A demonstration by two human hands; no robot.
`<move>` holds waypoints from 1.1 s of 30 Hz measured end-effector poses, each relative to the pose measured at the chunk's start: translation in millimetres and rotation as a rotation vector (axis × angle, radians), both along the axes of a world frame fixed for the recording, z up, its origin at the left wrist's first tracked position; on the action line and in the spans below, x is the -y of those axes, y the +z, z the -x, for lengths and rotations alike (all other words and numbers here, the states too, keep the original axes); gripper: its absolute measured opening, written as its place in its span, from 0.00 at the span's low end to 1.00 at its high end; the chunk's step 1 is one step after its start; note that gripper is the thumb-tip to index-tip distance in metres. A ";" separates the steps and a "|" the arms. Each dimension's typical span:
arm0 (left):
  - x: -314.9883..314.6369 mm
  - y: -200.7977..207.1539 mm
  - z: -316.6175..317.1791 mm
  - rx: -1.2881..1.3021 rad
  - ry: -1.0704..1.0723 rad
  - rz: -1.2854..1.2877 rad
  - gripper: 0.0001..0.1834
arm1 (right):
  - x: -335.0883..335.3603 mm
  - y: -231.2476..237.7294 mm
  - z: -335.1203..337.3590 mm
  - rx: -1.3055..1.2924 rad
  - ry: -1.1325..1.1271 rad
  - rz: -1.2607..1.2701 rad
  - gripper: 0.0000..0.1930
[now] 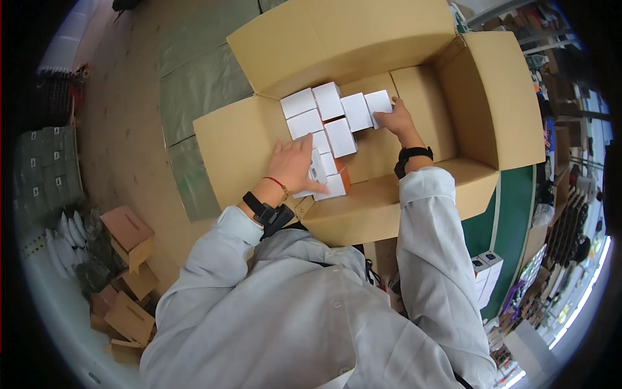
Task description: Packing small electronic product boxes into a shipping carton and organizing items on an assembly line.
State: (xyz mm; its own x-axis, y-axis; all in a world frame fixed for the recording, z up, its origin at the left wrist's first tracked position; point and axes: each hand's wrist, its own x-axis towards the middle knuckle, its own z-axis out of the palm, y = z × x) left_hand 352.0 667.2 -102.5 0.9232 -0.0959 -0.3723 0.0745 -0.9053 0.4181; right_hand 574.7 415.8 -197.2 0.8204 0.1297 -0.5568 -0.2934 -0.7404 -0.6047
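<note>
A large open cardboard box point(363, 214) stands in front of me with its flaps spread. Several small white boxes point(303, 123) sit packed along its left side, and one near my left hand shows an orange side. My right hand point(397, 120) is closed on the right edge of a white box point(378, 106), which adjoins another white box point(356, 111) to its left. At the near left corner, my left hand point(293, 167) has its thumb and fingers around a small white box point(316, 167) with a grey mark. Its far side is partly hidden.
Grey-green wrapped bundles point(194, 97) lie beyond the large box's left flap. Opened cartons point(133, 318) are on the floor at lower left. A green surface point(512, 220) at right carries two white boxes point(486, 275). Cluttered shelves point(570, 233) line the far right.
</note>
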 end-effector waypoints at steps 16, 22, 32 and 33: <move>17.5 46.9 37.6 0.544 0.443 0.509 0.60 | -42.3 157.1 173.9 -0.349 -0.156 -0.548 0.40; 47.7 52.5 26.8 0.578 0.483 0.692 0.63 | -52.5 160.4 184.0 -0.448 -0.532 -1.079 0.43; -3.8 -62.9 -35.1 0.277 0.223 0.517 0.40 | 43.0 155.4 5.1 0.480 0.193 0.334 0.31; -14.6 -68.1 -57.9 0.257 0.202 0.399 0.41 | 39.2 144.7 -8.3 0.475 0.193 0.340 0.31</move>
